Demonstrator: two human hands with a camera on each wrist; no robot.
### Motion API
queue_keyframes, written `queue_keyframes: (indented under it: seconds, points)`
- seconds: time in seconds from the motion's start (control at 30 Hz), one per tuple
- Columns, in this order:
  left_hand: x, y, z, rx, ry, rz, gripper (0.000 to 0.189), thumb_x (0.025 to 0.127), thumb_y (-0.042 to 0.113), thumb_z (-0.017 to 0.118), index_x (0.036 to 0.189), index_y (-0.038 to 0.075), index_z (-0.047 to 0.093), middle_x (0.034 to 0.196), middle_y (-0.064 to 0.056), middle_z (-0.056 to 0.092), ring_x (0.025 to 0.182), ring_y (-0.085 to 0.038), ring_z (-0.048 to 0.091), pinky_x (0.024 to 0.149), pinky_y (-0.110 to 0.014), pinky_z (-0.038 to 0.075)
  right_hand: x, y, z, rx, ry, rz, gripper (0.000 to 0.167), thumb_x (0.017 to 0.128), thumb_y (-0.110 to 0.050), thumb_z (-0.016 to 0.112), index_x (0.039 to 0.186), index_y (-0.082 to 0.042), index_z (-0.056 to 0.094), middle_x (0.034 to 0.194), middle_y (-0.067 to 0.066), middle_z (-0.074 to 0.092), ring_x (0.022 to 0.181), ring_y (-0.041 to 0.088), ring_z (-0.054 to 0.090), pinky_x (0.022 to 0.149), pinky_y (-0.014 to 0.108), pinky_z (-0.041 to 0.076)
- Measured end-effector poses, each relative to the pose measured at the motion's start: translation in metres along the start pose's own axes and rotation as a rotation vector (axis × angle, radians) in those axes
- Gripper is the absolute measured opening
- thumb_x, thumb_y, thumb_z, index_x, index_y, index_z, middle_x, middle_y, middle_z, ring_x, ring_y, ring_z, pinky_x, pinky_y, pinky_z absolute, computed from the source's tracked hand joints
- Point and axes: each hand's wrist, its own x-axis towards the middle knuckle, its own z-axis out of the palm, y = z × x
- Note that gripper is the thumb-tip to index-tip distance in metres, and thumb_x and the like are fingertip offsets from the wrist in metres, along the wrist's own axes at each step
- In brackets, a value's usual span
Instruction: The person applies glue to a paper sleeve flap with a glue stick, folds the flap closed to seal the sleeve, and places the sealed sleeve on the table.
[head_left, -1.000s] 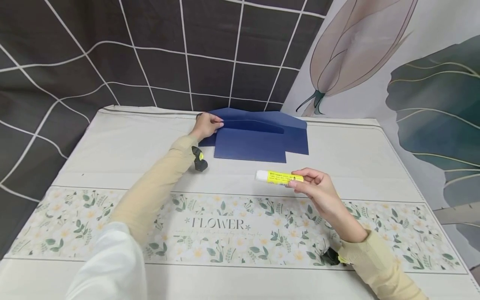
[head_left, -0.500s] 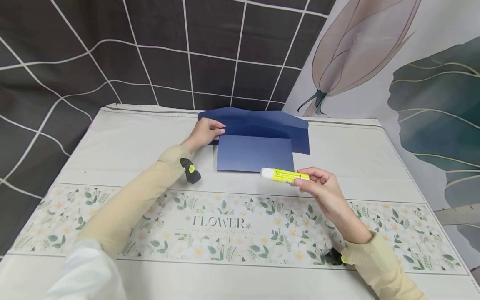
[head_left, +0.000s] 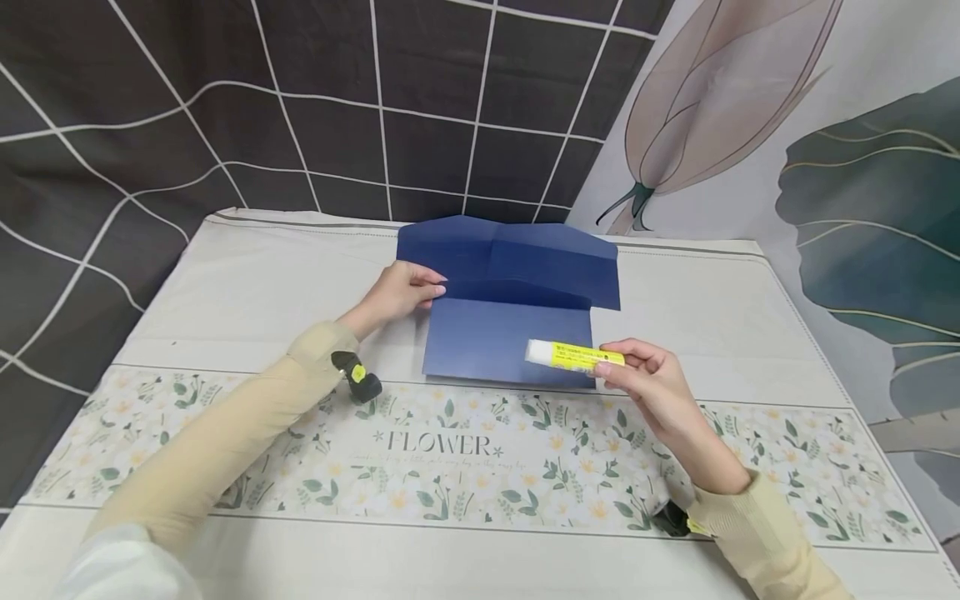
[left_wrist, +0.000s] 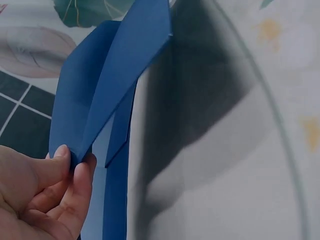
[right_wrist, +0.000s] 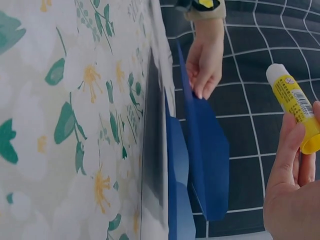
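Note:
My left hand pinches the left end of a dark blue paper envelope between thumb and fingers. In the left wrist view the envelope stands raised over the tabletop, its folded flap parted from the body and a shadow cast beside it. My right hand holds a yellow glue stick by one end, its white end pointing left. In the head view the glue stick overlaps the envelope's right part. The right wrist view shows the glue stick gripped between thumb and fingers, apart from the envelope.
More blue folded paper with angled top edges lies at the table's back edge, partly behind the held envelope. A pale tablecloth with a floral band covers the table. A dark gridded cloth hangs behind it.
My left hand has drawn the envelope from the back pile toward the near side, uncovering more blue paper behind. My right hand with the glue stick has shifted only slightly right.

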Motion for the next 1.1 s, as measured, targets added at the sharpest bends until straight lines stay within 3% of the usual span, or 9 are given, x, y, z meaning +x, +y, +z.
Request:
queue_keyframes:
  seconds: [0.33,0.87,1.1]
  points:
    - [-0.019,-0.013,0.007,-0.052,-0.083,-0.011,0.029,0.093,0.01,0.062,0.118,-0.004,0.065,0.114,-0.021,0.068,0.069,-0.002,0.066,0.073,-0.025,0.058,-0.004,0.0,-0.003,-0.01,0.003,-0.004,0.035,0.085,0.013,0.057,0.093,-0.016,0.074,0.084,-0.003,0.073,0.077,0.007,0.069,0.068,0.017,0.055]
    - [-0.042,-0.02,0.023,-0.041,-0.129,0.023,0.026,0.091,0.007,0.063,0.113,-0.006,0.067,0.106,-0.021,0.071,0.07,-0.006,0.067,0.072,-0.026,0.059,-0.006,-0.001,-0.006,0.002,0.0,0.005,0.034,0.085,0.013,0.056,0.093,-0.015,0.074,0.085,-0.002,0.074,0.077,0.007,0.069,0.067,0.017,0.055]
    - [-0.046,-0.025,0.028,-0.036,-0.132,-0.001,0.025,0.091,0.009,0.064,0.112,-0.003,0.069,0.106,-0.018,0.072,0.075,-0.01,0.07,0.071,-0.025,0.058,-0.007,-0.002,-0.006,0.017,-0.012,-0.015,0.034,0.085,0.014,0.055,0.093,-0.013,0.074,0.084,-0.001,0.073,0.075,0.009,0.07,0.068,0.018,0.056]
